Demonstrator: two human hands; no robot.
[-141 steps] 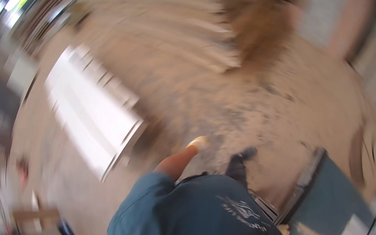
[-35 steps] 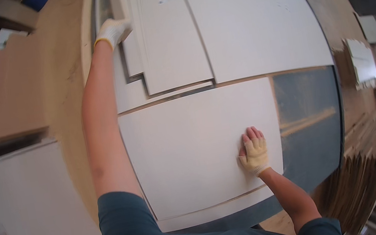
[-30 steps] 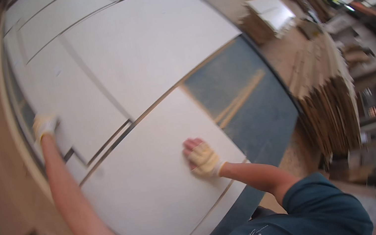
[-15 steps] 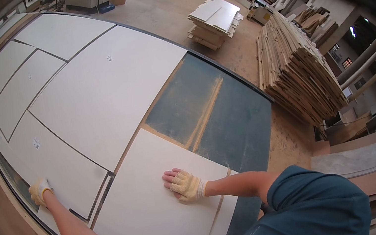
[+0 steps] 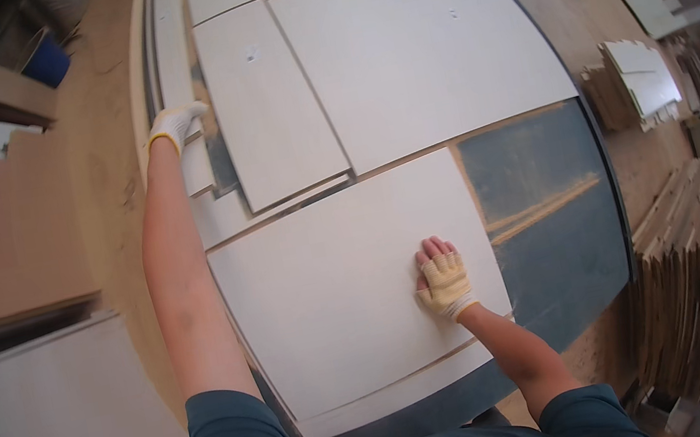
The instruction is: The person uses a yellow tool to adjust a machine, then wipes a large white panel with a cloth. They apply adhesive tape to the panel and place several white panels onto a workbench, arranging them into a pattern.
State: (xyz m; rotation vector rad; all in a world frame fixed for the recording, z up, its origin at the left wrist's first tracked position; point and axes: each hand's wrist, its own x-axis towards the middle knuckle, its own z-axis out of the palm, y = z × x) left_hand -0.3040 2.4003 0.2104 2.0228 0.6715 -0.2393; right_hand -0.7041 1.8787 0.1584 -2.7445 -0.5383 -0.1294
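My left hand [image 5: 178, 127], in a pale knit glove, is at the left edge of the cutting bed, its fingers closed over a narrow white strip [image 5: 172, 48]. Beside it a short white offcut [image 5: 197, 169] lies next to a gap where the dark bed shows. My right hand [image 5: 445, 281], in a yellowish glove with bare fingertips, rests flat on a large white panel [image 5: 334, 287] at the near end. A thin white strip [image 5: 390, 393] lies along that panel's near edge. Farther up are a white rectangular panel [image 5: 270, 111] and a bigger one [image 5: 426, 65], parted by cut lines.
Sawdust lies in streaks on the bare dark bed [image 5: 538, 171] at the right. Beyond the bed stand a tall stack of boards [image 5: 686, 262] and a smaller stack of white panels [image 5: 644, 78]. A blue bin [image 5: 46, 61] and a large white sheet [image 5: 79, 435] are at the left.
The view has swung to the left. My left hand remains at the bed's left side, where a wider gap now shows beside the panel. My right hand stays flat on the near panel.
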